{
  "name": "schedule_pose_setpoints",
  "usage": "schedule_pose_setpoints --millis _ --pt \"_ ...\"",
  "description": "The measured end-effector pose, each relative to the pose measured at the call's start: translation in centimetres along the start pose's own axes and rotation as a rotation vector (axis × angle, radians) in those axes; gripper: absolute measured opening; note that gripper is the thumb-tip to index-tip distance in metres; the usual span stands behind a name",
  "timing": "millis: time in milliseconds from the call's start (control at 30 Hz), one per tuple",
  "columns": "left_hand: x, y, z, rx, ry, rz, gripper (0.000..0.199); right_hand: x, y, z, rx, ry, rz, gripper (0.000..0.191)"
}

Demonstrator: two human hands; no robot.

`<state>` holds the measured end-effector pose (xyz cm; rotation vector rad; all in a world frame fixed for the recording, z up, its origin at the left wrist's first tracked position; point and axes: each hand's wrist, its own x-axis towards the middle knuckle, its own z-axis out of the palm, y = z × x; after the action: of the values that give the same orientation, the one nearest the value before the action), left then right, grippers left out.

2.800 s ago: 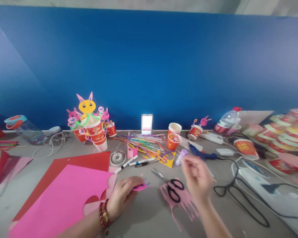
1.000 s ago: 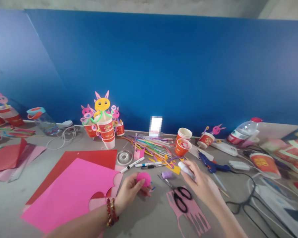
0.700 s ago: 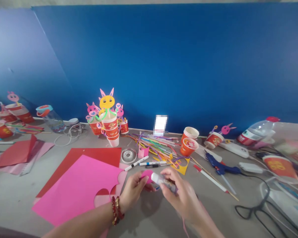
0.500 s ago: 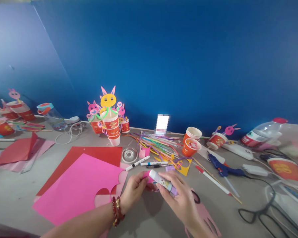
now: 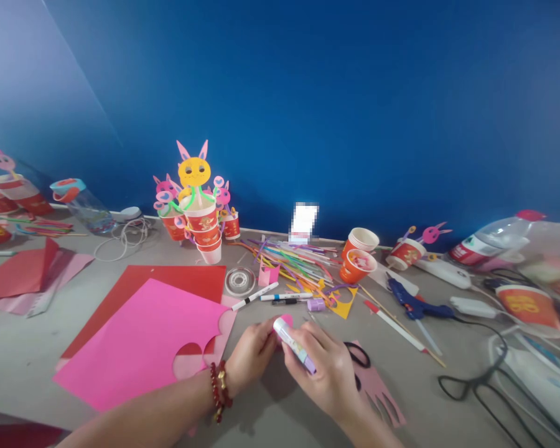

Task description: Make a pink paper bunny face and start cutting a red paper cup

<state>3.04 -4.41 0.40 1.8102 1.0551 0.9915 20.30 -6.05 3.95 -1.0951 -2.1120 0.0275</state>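
My left hand (image 5: 254, 351), with beaded bracelets at the wrist, pinches a small pink paper piece (image 5: 285, 320) near the table's middle. My right hand (image 5: 324, 367) is wrapped round a white and purple glue stick (image 5: 295, 346). Its white end lies over the pink piece. A purple cap (image 5: 316, 305) rests just beyond my hands, beside several markers (image 5: 287, 297). To the left is a large pink sheet (image 5: 140, 342) with round cutouts, on top of a red sheet (image 5: 116, 292). Black-handled scissors (image 5: 358, 354) lie on a cut pink paper (image 5: 378, 389), right of my right hand.
Decorated paper cups (image 5: 203, 218) stand stacked at the back. Colourful sticks (image 5: 303, 264) lie in a pile near red cups (image 5: 357, 266). Further right are a blue glue gun (image 5: 415, 303) with its black cord, a bottle (image 5: 494, 239) and a tipped cup (image 5: 529, 308).
The view has shifted slightly, so the table items appear higher and a little left. My right hand has turned the glue stick to a steeper angle over the pink piece.
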Motion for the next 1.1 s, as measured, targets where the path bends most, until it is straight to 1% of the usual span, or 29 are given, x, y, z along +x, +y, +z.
schedule_pose_setpoints --millis 133,267,400,533,667,800,933,1100 --pt "-0.1 0.13 0.13 -0.011 -0.025 0.002 0.02 -0.04 0.35 -0.26 -0.006 0.047 0.059 0.005" --pt "-0.17 0.13 0.23 0.003 -0.031 -0.004 0.019 -0.03 0.27 -0.11 0.058 -0.014 0.052 0.003" --pt "-0.16 0.03 0.3 -0.022 -0.036 -0.014 0.02 0.0 0.44 0.08 0.058 0.027 0.118 0.005" --pt "-0.14 0.08 0.3 -0.028 -0.035 -0.007 0.02 -0.07 0.57 0.18 0.114 -0.003 0.125 0.005" --pt "-0.14 0.15 0.3 -0.011 -0.032 -0.007 0.02 -0.18 0.43 0.23 0.09 0.015 0.145 0.006" --pt "-0.18 0.08 0.34 -0.01 -0.035 -0.014 0.018 -0.33 0.36 0.4 0.12 -0.024 0.124 0.005" --pt "-0.13 0.15 0.32 0.01 -0.031 -0.025 0.02 -0.45 0.52 0.52 0.127 0.008 0.18 0.005" --pt "-0.1 0.24 0.26 0.017 -0.042 -0.023 0.021 -0.48 0.67 0.43 0.179 -0.032 0.2 0.005"
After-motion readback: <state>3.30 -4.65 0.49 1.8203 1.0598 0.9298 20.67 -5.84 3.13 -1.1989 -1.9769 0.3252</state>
